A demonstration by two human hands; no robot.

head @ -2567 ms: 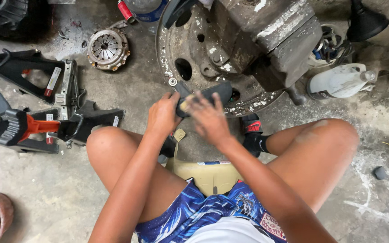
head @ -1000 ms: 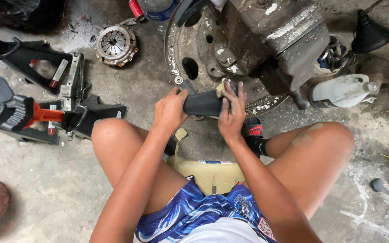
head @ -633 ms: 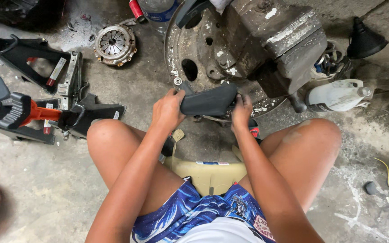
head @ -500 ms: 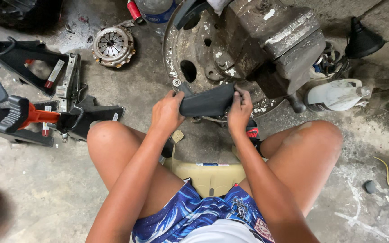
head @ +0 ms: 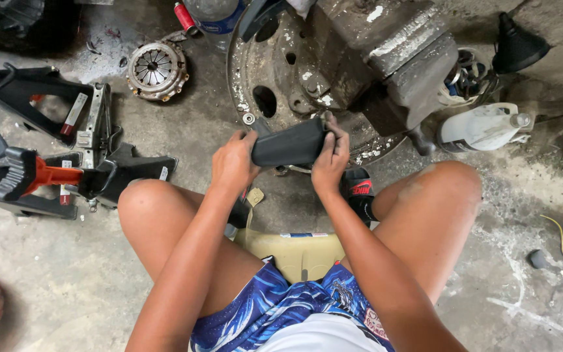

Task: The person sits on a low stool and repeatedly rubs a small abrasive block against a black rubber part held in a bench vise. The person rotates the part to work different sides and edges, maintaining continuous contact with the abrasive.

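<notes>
My left hand (head: 232, 160) and right hand (head: 330, 160) gripping a dark rubber piece (head: 289, 145), fingers wrapped tight, rusty wheel (head: 262, 72) just beyond

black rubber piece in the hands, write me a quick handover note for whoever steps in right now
Left hand: grips the left end of the black rubber piece.
Right hand: grips its right end, fingers over the top edge.
The piece is held in the air over the concrete floor, just in front of the rusty wheel rim with the metal block on it.
Nearby: clutch plate and jack stands to the left, white bottle to the right.
Done: piece is in hand. Left: it is not fitted to anything yet.
</notes>
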